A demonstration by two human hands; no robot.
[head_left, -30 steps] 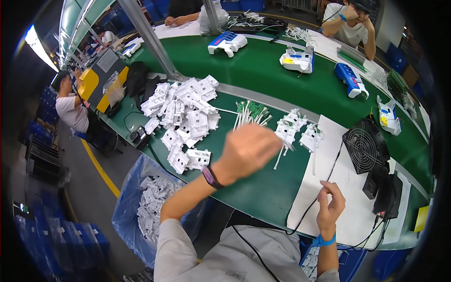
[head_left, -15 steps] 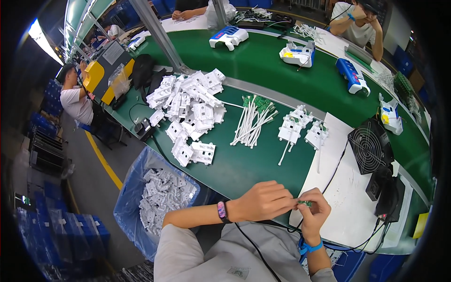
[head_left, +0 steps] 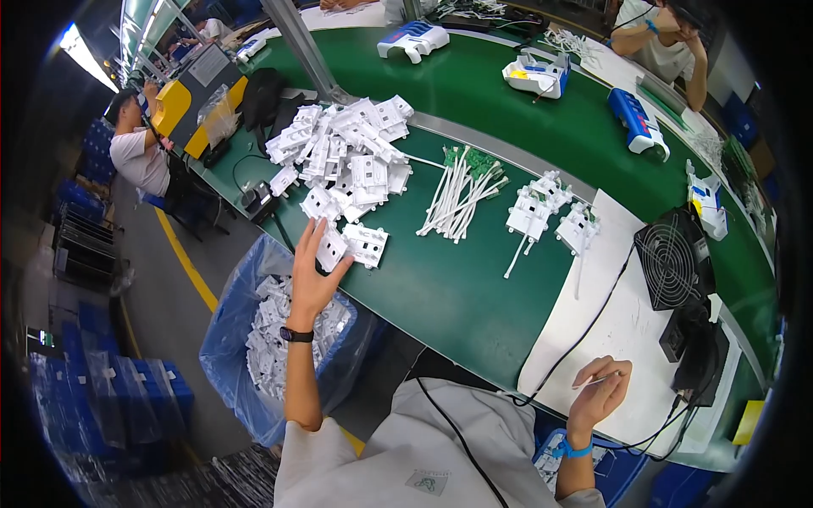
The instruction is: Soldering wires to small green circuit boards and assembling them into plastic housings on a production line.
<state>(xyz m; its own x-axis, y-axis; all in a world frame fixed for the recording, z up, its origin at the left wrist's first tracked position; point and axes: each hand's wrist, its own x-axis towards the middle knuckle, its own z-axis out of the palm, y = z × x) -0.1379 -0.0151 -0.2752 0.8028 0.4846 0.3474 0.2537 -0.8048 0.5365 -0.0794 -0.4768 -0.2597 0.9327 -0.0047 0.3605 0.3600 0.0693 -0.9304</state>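
My left hand (head_left: 313, 284) is reached out to the near edge of a heap of white plastic housings (head_left: 339, 161). Its fingers and thumb are spread around one small white housing (head_left: 332, 249), at most touching it; no grip shows. Beside that lies another white housing (head_left: 367, 245). Over the white sheet at the right, my right hand (head_left: 600, 391) is closed, pinching a thin pale sliver-like piece whose kind I cannot make out. White cables with green circuit boards (head_left: 461, 195) lie in a bunch mid-table. Right of them sit white housings with boards and cables fitted (head_left: 529, 216).
A blue-lined bin (head_left: 229, 339) full of white parts stands below the table's left edge. On the right are a black fan (head_left: 673, 264) and trailing black cables. Blue-and-white device shells (head_left: 635, 127) rest on the green belt beyond. Other people sit at the far side and left.
My hands were together over a small green board. The left hand has swung left to the white housings and its fingers have opened; the right has stayed near the white sheet.
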